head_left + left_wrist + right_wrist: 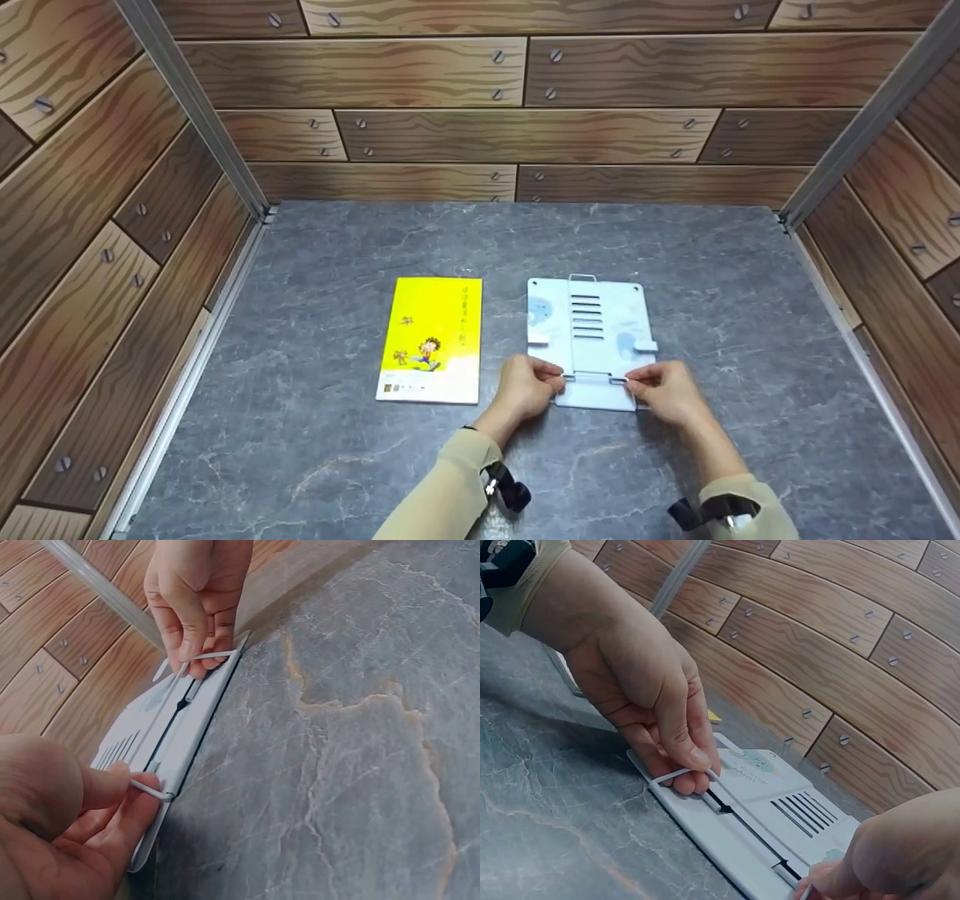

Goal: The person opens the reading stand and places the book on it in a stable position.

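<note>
A pale blue folding book stand (622, 307) lies flat on the table, with a row of slots down its middle and small page clips at its sides. At its near end, my left hand (525, 386) pinches the left part of a white wire bracket (150, 790) between thumb and fingers. The bracket's other side is pinched by my right hand (671, 390); in the left wrist view the wire rises slightly off the panel there. To the left of the stand lies a yellow book (431, 330) with a cartoon child on its cover, touched by neither hand.
The grey marbled table (315, 450) extends around both things. Wood-patterned walls (420, 75) enclose it at the back and sides, with metal posts (202, 112) at the corners. Black straps (510, 487) hang from both wrists.
</note>
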Action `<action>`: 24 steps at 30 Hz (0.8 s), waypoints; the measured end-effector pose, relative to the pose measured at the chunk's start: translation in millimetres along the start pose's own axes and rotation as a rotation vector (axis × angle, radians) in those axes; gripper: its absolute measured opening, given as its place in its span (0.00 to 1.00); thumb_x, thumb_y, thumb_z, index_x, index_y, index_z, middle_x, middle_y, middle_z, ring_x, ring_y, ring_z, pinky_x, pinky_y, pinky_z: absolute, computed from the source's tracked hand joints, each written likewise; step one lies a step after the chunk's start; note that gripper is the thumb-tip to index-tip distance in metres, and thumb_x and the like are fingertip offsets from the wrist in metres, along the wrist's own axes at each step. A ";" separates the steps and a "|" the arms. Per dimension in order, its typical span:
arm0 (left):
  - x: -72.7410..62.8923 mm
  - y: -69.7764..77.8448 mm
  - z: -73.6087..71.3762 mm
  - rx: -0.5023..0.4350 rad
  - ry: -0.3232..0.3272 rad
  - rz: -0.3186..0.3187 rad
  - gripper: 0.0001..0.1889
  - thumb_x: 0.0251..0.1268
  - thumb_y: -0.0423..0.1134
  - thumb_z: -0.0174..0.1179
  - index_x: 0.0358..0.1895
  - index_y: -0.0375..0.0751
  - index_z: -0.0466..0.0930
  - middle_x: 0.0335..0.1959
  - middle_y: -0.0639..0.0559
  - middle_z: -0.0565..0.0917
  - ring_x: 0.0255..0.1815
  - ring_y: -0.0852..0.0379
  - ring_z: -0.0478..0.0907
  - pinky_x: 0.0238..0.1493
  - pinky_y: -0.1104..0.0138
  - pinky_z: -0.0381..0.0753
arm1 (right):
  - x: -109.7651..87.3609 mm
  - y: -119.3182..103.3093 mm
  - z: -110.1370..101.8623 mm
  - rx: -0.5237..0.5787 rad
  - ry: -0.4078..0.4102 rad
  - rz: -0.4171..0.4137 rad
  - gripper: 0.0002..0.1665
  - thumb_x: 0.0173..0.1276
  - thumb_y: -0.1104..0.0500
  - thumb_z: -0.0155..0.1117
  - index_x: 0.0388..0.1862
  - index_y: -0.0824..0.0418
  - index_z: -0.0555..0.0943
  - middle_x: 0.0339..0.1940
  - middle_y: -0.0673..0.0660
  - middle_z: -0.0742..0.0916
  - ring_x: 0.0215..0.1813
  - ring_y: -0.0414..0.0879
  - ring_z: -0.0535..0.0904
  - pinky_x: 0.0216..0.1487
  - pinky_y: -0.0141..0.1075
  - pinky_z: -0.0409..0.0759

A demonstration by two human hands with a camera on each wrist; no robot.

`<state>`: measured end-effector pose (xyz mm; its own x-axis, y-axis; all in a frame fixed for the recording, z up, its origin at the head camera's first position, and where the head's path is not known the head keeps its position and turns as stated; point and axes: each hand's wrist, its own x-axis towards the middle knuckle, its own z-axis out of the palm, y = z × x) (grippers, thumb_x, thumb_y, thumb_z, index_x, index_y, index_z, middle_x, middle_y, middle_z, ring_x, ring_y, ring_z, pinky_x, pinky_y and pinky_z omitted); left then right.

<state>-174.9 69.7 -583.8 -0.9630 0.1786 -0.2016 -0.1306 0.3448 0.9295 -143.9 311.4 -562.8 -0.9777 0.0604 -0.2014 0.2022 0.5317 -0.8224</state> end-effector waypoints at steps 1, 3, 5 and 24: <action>0.2 0.8 0.0 -0.012 -0.009 -0.009 0.03 0.67 0.27 0.71 0.37 0.37 0.91 0.25 0.55 0.86 0.27 0.61 0.84 0.31 0.71 0.84 | 0.2 -0.7 -0.4 0.004 -0.007 0.004 0.06 0.74 0.72 0.66 0.43 0.77 0.86 0.33 0.60 0.88 0.34 0.46 0.84 0.32 0.32 0.82; 0.5 1.8 -0.1 -0.030 -0.022 -0.017 0.03 0.67 0.26 0.70 0.37 0.36 0.91 0.25 0.53 0.87 0.26 0.61 0.84 0.30 0.71 0.84 | 0.9 -1.3 -0.4 0.010 -0.015 0.011 0.06 0.74 0.72 0.66 0.43 0.78 0.86 0.32 0.60 0.88 0.33 0.45 0.83 0.31 0.31 0.82; 0.6 2.1 -0.5 -0.050 -0.030 -0.021 0.02 0.67 0.26 0.70 0.37 0.35 0.91 0.25 0.52 0.87 0.26 0.61 0.84 0.30 0.71 0.84 | 1.8 -1.3 -0.1 0.011 -0.022 0.009 0.06 0.74 0.73 0.66 0.42 0.78 0.86 0.31 0.59 0.88 0.32 0.45 0.83 0.30 0.31 0.82; 2.2 -1.0 -0.2 -0.098 -0.054 0.013 0.02 0.68 0.25 0.70 0.39 0.32 0.90 0.25 0.49 0.89 0.27 0.56 0.87 0.28 0.71 0.85 | -0.3 7.5 13.4 0.065 0.110 -0.023 0.04 0.72 0.77 0.65 0.38 0.77 0.86 0.27 0.59 0.86 0.29 0.44 0.79 0.26 0.28 0.76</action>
<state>-176.9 69.5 -585.1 -0.9509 0.2330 -0.2038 -0.1437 0.2507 0.9573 -141.3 304.1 -576.0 -0.9817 0.1431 -0.1255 0.1797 0.4786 -0.8594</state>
